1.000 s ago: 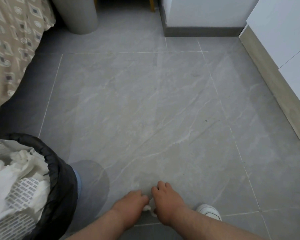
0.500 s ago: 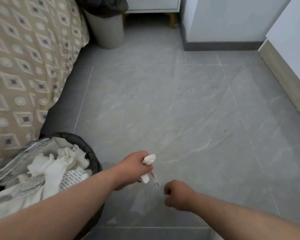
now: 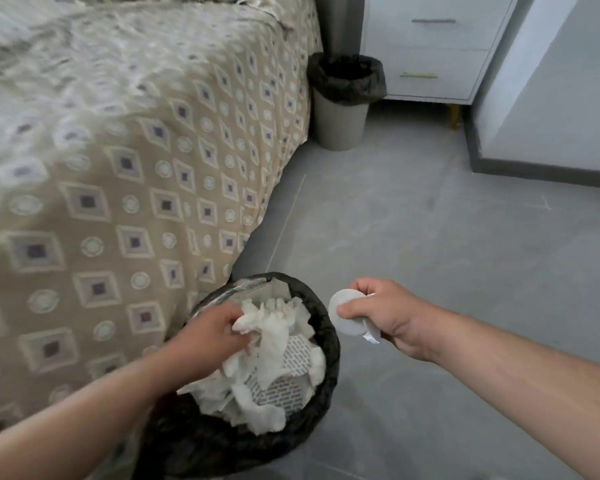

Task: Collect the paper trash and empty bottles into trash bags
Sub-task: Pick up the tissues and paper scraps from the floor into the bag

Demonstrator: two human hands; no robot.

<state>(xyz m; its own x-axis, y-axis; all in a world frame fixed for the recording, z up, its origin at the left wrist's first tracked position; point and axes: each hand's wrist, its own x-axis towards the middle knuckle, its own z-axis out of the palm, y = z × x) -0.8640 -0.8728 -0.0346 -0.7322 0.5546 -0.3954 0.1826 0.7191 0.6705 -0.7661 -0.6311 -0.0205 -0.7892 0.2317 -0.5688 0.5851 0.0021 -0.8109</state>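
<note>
Looking down through the head camera, I see the left hand (image 3: pixel 210 336) over the mouth of the black trash bag (image 3: pixel 328 344), its fingers curled round a crumpled tissue (image 3: pixel 245 323) that touches the heap below it. The bag stands on the grey floor (image 3: pixel 430 258), right against the side of the bed (image 3: pixel 136 188) with its beige diamond-patterned cover, and it is filled close to the rim with white paper trash (image 3: pixel 271 362), including a printed sheet (image 3: pixel 291 355) and something silvery at the far edge. The right hand (image 3: pixel 385 315) hangs in the air just to the right of the bag, apart from it, clamped on a round white disc (image 3: pixel 345 318) between thumb and fingers. A small pale scrap (image 3: pixel 371 336) pokes out beneath that hand, though I cannot tell what it is. Farther off, a beige bin (image 3: pixel 342 123) with a black liner stands at the corner of the bed, beside a white drawer unit (image 3: pixel 433 50).
</note>
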